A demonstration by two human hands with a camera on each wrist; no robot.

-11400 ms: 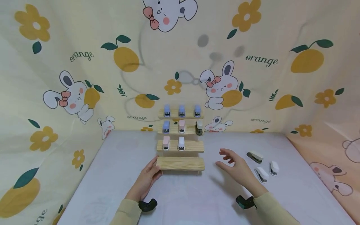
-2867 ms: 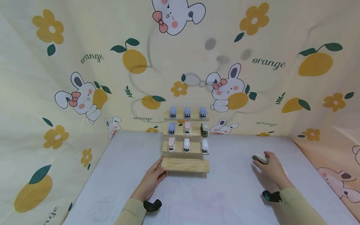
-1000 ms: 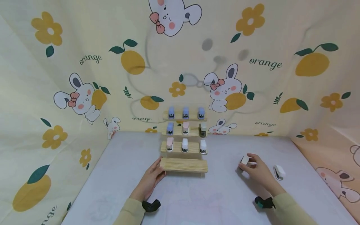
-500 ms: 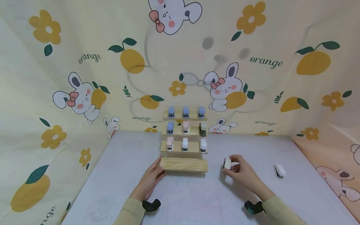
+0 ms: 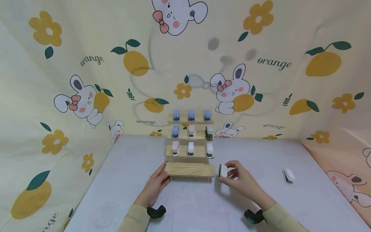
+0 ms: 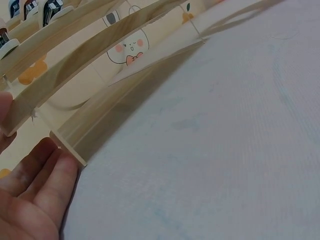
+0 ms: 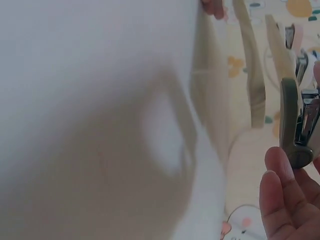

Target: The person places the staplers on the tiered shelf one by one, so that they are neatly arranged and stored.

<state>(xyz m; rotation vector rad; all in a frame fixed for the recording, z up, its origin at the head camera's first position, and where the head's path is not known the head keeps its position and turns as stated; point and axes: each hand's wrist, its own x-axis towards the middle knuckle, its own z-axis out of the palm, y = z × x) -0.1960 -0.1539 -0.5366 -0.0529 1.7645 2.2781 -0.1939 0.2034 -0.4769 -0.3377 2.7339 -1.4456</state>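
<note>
My left hand (image 5: 154,184) grips the left end of a tiered wooden rack (image 5: 189,169) at its lowest step. In the left wrist view, the fingers (image 6: 55,182) touch the end of the rack's base. Just right of that bare lowest step, my right hand (image 5: 243,179) pinches a stapler (image 5: 223,171) between thumb and fingers. The right wrist view shows its dark green base (image 7: 288,112) and metal parts. The upper tiers bear several small staplers: blue ones (image 5: 191,115) on top, pink (image 5: 175,148) and white (image 5: 190,149) ones lower, and a dark-based one (image 5: 209,132) at the right.
One white stapler (image 5: 289,176) lies on the white-covered table (image 5: 191,209), to the right. Behind the rack hangs a patterned cloth (image 5: 179,58), which also rises at both sides.
The right hand first added a white stapler to the third tier, then picked up the dark-based stapler and carried it left to the rack's right end. The left hand stays on the rack.
</note>
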